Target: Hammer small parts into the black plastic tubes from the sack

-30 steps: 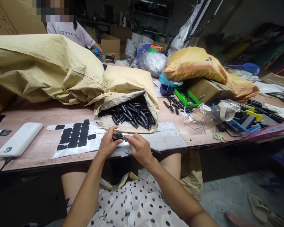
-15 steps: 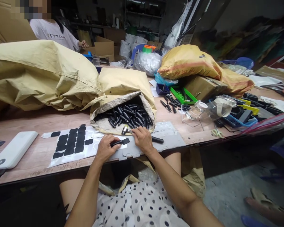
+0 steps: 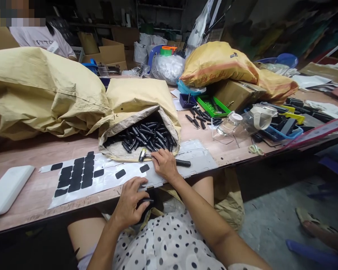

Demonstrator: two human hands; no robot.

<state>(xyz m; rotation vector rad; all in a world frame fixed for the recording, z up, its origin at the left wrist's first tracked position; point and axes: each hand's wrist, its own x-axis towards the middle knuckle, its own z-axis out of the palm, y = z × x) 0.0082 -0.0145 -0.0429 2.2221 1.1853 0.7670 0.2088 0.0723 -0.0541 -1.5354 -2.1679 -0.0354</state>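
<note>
My left hand (image 3: pixel 129 204) is below the table's front edge, over my lap, fingers curled round a small black part (image 3: pixel 145 201). My right hand (image 3: pixel 165 164) lies on the table with its fingers closed over the handle of a small hammer (image 3: pixel 183 163); the metal head pokes out to the left. Just behind the hammer, an open tan sack (image 3: pixel 135 97) spills several black cylindrical parts (image 3: pixel 146 137). Left of my hands lies a white sheet (image 3: pixel 107 176) carrying black adhesive pads (image 3: pixel 77 174), with two loose pads nearer my right hand.
A big tan sack (image 3: pixel 39 90) fills the left of the wooden table (image 3: pixel 30 150). A white device (image 3: pixel 5 187) lies far left. Right: a green tray (image 3: pixel 212 106), a clear jar (image 3: pixel 228 125), blue and yellow trays, an orange sack (image 3: pixel 219 63). A co-worker (image 3: pixel 42 37) sits behind.
My left hand dropped from the tabletop to below the table edge with the black part. My right hand left the part and settled on the hammer by the sack. The view shifted right.
</note>
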